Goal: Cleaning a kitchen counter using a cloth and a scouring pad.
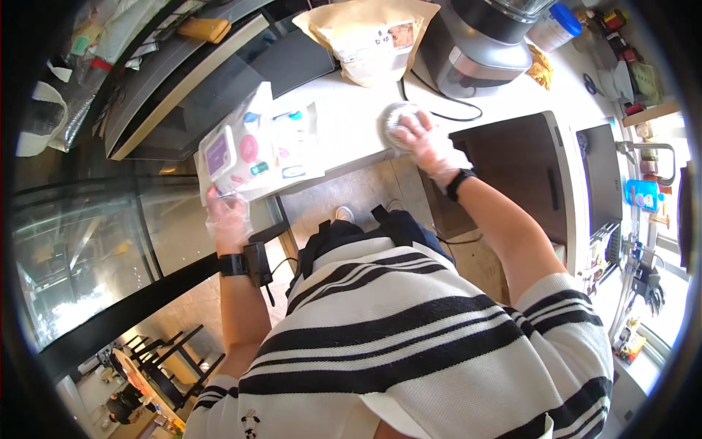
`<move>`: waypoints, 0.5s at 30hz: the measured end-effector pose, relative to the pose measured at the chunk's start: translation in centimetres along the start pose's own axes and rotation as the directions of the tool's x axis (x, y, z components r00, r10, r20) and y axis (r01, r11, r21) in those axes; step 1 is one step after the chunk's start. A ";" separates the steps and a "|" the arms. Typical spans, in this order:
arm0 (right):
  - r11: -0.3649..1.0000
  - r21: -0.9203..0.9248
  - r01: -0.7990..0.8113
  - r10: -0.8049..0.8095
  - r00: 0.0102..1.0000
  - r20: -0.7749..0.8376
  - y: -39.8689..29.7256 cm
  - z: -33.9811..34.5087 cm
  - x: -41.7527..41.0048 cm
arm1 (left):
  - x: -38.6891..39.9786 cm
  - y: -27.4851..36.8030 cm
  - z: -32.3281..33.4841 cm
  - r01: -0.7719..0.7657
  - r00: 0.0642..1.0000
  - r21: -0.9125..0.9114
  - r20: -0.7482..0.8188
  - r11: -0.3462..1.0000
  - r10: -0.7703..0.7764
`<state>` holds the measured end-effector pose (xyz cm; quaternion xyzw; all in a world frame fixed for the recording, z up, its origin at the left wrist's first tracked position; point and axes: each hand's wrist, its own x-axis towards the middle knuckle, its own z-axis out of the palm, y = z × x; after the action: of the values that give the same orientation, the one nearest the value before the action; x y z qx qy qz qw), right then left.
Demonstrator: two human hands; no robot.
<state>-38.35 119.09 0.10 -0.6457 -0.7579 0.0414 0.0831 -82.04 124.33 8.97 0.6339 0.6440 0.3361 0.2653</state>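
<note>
My left hand [227, 211], in a clear plastic glove, is at the lower left corner of a soft white pack of wipes [249, 148] with a purple lid label; its fingertips meet the pack's near edge. Beside that pack lies a flat printed packet [296, 140]. In a similar glove, my right hand [425, 140] rests with its fingers on a round, shiny metallic object [399, 123] near the counter's front edge. Whether this is a bowl or a foil-covered thing, I cannot tell. Behind it stands a kraft paper pouch [373, 46].
A kitchen appliance [480, 60] stands at the back right, its black cable [460, 116] looping on the white counter [348, 118]. A blue-lidded tub [554, 27] is beyond it. The sink [600, 164] lies right, near a blue bottle [643, 195]. Left is a glass-fronted appliance [192, 77].
</note>
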 end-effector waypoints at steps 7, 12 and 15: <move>0.993 -0.082 -0.084 0.097 0.983 0.157 0.6 -1.4 -1.4 | -0.8 2.1 1.3 0.025 0.999 0.084 -0.034 0.996 -0.023; 0.985 0.040 0.165 -0.170 0.974 0.148 -4.9 -1.0 6.4 | -3.0 3.6 -0.2 0.054 0.988 0.262 -0.155 0.964 -0.013; 0.998 -0.054 -0.038 0.045 0.991 0.126 -8.5 0.2 12.5 | -4.7 6.3 -1.6 0.173 0.966 0.537 -0.258 0.826 -0.034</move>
<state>-48.56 130.07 2.30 -0.6594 -0.7489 0.0644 0.0172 -78.97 119.30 14.44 0.6026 0.7743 0.1931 0.0093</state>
